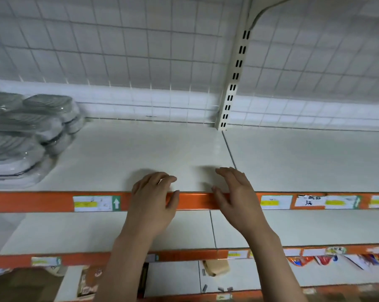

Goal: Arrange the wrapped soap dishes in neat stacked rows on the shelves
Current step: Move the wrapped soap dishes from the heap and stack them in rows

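Note:
Several wrapped soap dishes (29, 127), grey and white under clear film, are stacked in rows at the far left of the upper shelf (140, 149). My left hand (153, 199) hovers over the shelf's orange front edge (193, 201), fingers relaxed and holding nothing. My right hand (236, 197) is beside it, a little to the right, fingers straight and slightly spread, also empty. Both hands are well to the right of the stacks, with bare shelf between them.
A slotted upright post (232, 83) and wire grid back panel (118, 51) stand behind the shelf. A second shelf (184, 232) lies below. Price labels (94, 203) dot the orange rails. Packets and small items (214, 268) lie on the lowest level.

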Demonstrator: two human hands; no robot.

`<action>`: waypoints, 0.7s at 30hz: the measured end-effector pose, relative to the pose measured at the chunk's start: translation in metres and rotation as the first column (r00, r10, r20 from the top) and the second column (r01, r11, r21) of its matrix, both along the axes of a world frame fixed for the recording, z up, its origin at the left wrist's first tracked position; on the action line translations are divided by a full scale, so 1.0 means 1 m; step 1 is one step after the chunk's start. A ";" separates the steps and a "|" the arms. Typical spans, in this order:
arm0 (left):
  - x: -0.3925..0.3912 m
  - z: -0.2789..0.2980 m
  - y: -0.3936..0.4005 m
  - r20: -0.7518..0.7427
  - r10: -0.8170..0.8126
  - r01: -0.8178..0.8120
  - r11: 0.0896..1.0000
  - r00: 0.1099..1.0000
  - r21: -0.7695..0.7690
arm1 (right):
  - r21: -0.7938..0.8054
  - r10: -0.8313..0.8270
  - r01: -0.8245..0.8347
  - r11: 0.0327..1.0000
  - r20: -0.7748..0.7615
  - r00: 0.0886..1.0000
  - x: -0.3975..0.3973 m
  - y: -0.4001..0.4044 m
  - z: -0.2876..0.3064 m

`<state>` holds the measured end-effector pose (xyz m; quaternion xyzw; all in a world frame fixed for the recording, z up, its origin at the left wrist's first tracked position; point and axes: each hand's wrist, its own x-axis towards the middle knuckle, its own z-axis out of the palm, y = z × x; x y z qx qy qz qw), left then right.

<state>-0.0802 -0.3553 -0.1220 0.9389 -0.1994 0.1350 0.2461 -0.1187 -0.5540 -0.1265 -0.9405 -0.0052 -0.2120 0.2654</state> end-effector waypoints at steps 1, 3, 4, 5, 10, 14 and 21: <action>0.001 0.000 -0.008 -0.026 -0.001 0.000 1.000 1.000 -0.009 | 0.007 -0.005 0.005 1.000 -0.001 1.000 -0.002 -0.007 -0.001; 0.006 -0.001 -0.021 -0.051 -0.023 0.022 1.000 0.998 -0.020 | 0.014 -0.011 0.011 1.000 0.003 1.000 -0.002 -0.020 -0.003; 0.010 -0.001 -0.027 -0.046 -0.039 0.038 0.999 0.998 -0.021 | 0.013 -0.018 0.018 1.000 0.005 1.000 -0.001 -0.026 -0.004; 0.013 -0.001 -0.032 -0.046 -0.054 0.053 0.998 0.997 -0.025 | 0.010 -0.026 0.026 1.000 0.002 1.000 0.001 -0.031 -0.004; 0.030 0.006 -0.066 -0.040 -0.073 0.071 0.996 0.997 -0.047 | 0.009 -0.055 0.055 0.998 0.018 0.998 0.004 -0.066 0.000; 0.029 0.010 -0.112 -0.030 -0.147 0.146 0.988 0.989 -0.045 | 0.014 -0.121 0.120 0.993 0.034 0.992 -0.004 -0.110 -0.001; 0.011 0.008 -0.229 0.039 -0.202 0.204 0.977 0.979 -0.066 | 0.006 -0.190 0.190 0.982 0.042 0.981 -0.035 -0.223 0.000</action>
